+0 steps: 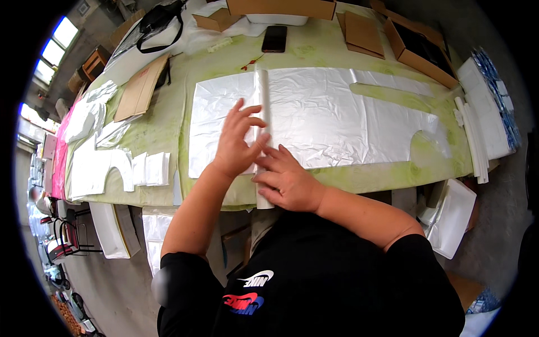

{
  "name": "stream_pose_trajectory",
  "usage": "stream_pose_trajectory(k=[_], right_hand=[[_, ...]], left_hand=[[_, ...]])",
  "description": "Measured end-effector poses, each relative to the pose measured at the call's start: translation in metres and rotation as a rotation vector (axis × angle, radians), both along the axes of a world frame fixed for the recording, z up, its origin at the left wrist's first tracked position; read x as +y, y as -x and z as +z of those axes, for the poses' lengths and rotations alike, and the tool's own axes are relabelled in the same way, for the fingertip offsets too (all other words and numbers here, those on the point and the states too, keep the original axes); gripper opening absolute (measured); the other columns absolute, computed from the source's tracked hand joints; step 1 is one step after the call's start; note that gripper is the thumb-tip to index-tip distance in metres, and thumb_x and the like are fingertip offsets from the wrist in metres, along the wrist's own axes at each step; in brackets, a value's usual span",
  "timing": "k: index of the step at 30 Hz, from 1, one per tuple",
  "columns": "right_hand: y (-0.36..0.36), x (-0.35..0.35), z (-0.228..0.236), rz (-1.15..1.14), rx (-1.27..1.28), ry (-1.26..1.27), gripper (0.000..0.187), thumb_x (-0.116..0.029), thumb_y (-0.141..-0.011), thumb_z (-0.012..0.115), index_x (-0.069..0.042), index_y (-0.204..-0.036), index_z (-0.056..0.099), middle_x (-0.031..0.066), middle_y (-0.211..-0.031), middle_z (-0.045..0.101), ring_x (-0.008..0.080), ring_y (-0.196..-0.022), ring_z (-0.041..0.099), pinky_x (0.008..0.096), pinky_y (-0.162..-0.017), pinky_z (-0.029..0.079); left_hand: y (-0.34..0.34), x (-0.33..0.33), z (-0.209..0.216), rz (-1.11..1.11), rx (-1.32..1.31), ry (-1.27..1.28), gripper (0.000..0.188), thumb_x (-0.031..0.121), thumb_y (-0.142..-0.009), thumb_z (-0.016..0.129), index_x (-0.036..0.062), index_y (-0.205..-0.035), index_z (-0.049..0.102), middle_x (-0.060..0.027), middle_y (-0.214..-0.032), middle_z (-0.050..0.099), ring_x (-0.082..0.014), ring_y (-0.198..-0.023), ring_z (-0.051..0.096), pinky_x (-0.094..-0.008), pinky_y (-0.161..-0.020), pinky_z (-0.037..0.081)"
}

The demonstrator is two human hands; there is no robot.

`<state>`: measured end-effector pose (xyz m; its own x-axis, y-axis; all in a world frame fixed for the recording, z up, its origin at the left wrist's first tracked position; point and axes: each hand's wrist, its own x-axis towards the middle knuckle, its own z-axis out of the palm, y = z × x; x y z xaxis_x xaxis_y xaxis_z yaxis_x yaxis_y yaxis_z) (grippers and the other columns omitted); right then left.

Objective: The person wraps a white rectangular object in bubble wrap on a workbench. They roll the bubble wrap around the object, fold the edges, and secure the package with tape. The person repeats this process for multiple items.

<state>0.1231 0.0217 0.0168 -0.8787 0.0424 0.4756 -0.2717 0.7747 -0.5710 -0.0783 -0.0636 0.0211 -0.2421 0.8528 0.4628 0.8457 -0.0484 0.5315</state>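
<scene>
A thin, shiny white plastic sheet (331,121) lies spread on the table, creased, with cut-out curves and a strip at its right end, like a disposable apron. Across its left part, running away from me, rests a long white tube or roll (261,90). Over the tube my left hand (238,139) is open with its fingers apart, thumb close to the right hand's fingers. My right hand (291,181) is at the tube's near part, fingers spread and slightly blurred. Neither hand visibly grips anything; the exact contact with the tube is hidden.
A green patterned cloth (224,194) covers the table. Folded white plastic pieces (92,171) and cardboard (142,88) lie to the left. A dark phone (274,39) is at the back, an open carton (418,50) at the back right. White rolls (471,137) lie along the right edge.
</scene>
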Motion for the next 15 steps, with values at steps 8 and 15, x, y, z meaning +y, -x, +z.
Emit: stream_pose_trajectory(k=[8,15], right_hand=[[-0.030,-0.005,0.004,0.235,0.020,0.102,0.022,-0.011,-0.084,0.077,-0.011,-0.105,0.072,0.0065,-0.113,0.068,0.0335,-0.122,0.058,0.0542,-0.111,0.041],[-0.052,0.002,-0.005,0.186,0.033,0.190,0.018,-0.005,-0.083,0.076,-0.008,-0.101,0.073,0.0073,-0.107,0.070,0.0332,-0.113,0.062,0.0493,-0.106,0.047]], left_hand=[[0.007,-0.052,0.019,0.378,0.216,0.430,0.042,0.017,-0.088,0.072,0.0122,-0.129,0.068,-0.0180,-0.154,0.052,-0.0455,-0.153,0.030,-0.0521,-0.125,0.027],[0.015,-0.043,0.011,0.601,0.113,0.559,0.081,0.037,-0.095,0.067,0.0048,-0.160,0.033,-0.0218,-0.167,0.031,-0.0418,-0.156,0.024,-0.0465,-0.127,0.024]])
